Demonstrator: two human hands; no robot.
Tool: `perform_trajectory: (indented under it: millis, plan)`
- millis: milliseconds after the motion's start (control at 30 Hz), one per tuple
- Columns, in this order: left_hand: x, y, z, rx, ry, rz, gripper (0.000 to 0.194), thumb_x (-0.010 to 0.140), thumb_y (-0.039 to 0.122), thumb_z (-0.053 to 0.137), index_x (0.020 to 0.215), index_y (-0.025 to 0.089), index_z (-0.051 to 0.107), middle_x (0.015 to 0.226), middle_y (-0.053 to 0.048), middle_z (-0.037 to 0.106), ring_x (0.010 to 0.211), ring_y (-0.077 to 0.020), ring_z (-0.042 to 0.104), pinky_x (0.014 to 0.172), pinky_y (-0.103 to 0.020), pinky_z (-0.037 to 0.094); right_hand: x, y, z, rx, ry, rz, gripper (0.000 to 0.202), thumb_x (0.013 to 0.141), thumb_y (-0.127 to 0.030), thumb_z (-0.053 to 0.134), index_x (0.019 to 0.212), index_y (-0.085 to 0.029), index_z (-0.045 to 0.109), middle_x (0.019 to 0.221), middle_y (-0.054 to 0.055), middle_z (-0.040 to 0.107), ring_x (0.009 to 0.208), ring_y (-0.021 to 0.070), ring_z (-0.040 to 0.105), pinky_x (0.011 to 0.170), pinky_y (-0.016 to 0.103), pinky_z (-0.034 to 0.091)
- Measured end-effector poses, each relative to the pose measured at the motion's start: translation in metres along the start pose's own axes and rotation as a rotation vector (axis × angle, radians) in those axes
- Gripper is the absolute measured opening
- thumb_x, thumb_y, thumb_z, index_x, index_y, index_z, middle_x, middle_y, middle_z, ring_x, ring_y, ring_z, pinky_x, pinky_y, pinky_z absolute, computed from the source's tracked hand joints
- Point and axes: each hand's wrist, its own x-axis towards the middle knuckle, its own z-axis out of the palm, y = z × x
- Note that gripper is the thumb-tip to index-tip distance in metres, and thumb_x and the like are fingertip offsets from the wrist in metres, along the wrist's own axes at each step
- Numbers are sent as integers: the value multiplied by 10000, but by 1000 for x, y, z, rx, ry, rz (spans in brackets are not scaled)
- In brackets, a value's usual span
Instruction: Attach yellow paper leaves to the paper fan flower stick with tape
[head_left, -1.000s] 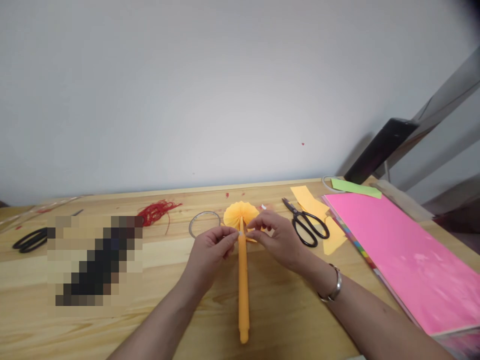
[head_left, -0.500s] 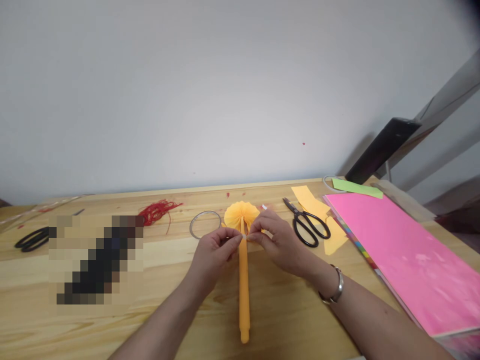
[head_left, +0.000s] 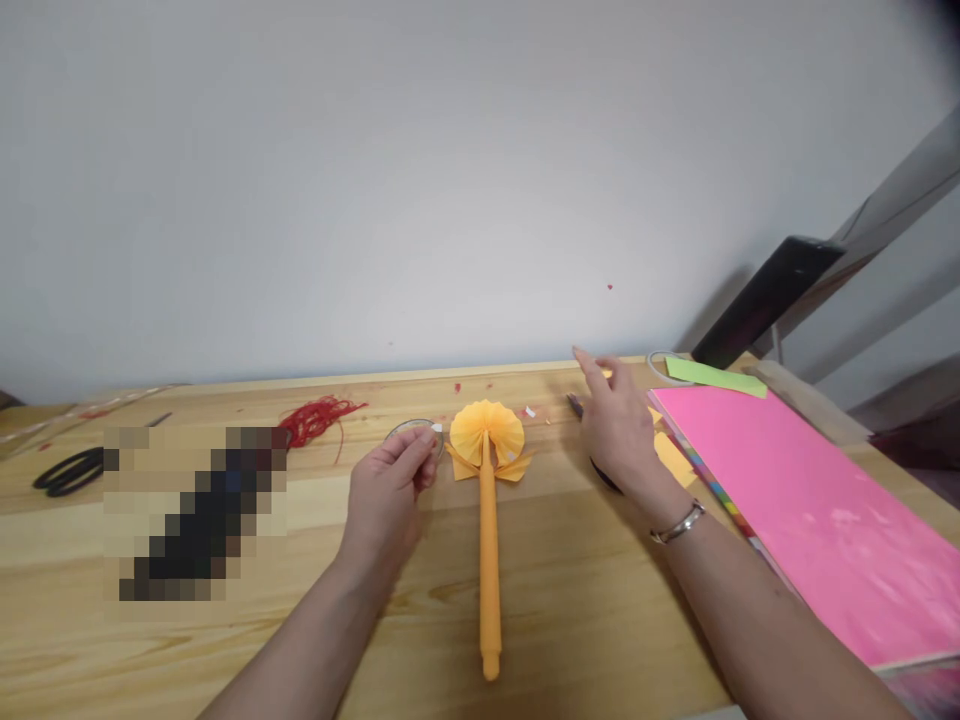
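Observation:
A pleated yellow-orange paper fan (head_left: 469, 428) lies on the table between my hands. It sits at the top of a long orange stick (head_left: 490, 570), with pointed paper pieces (head_left: 516, 467) at its base. My left hand (head_left: 386, 490) is left of the fan, thumb and fingers pinched on a small white scrap (head_left: 436, 428). Behind those fingers a thin grey ring (head_left: 401, 427) is partly hidden. My right hand (head_left: 619, 425) hovers over black-handled scissors (head_left: 604, 477), index finger stretched forward and nothing visible in it. Most of the scissors is covered by that hand.
Pink sheets (head_left: 802, 510) in a clear sleeve cover the right side, with a green strip (head_left: 712, 376) at their far end. Yellow paper offcuts (head_left: 676, 460) lie beside them. On the left are red threads (head_left: 315, 422), more scissors (head_left: 71, 470) and a pixelated dark area.
My hands have parted from the top of the stick. The left moved left with a white scrap in its pinch; the right swung right and forward over the scissors, its fingers opening.

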Motion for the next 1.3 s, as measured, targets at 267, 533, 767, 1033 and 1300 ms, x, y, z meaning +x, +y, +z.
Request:
perform_trajectory:
  millis: [267, 533, 767, 1033, 1300]
  plan:
    - [0, 0, 0, -16, 36, -31, 142, 624, 241, 741, 669, 135, 658, 586, 22, 524, 531, -64, 419, 463, -176, 297, -40, -59, -13, 250, -502, -96, 504, 849, -532, 446, 532, -169, 594, 498, 2, 585, 465, 94, 468, 479, 238, 239]
    - [1, -7, 3, 85, 41, -85, 215, 614, 279, 753, 759, 130, 696, 732, -15, 590, 568, -63, 437, 444, -159, 298, -58, -82, -14, 103, -631, -202, 526, 808, -610, 441, 583, -173, 628, 532, 49, 631, 513, 182, 590, 491, 268, 293]
    - [-1, -8, 3, 98, 23, -108, 210, 609, 293, 756, 729, 135, 689, 676, -12, 586, 536, -61, 431, 438, -164, 294, -58, -85, -11, 70, -673, -187, 396, 856, -410, 426, 694, -144, 669, 626, 91, 670, 581, 219, 635, 502, 286, 340]
    - [-3, -2, 4, 188, 48, -31, 201, 584, 317, 771, 675, 155, 695, 1186, -75, 569, 710, -96, 547, 534, -196, 385, -40, -64, -16, 83, -538, -48, 297, 819, -357, 476, 627, -180, 616, 580, 46, 647, 532, 171, 582, 488, 260, 262]
    - [-2, -3, 2, -19, -130, -73, 133, 640, 277, 748, 675, 161, 693, 1256, -72, 550, 1019, -196, 541, 710, -233, 447, -40, -63, -20, 344, -517, -6, 251, 783, -331, 523, 587, -174, 528, 547, -12, 596, 494, 102, 488, 500, 231, 254]
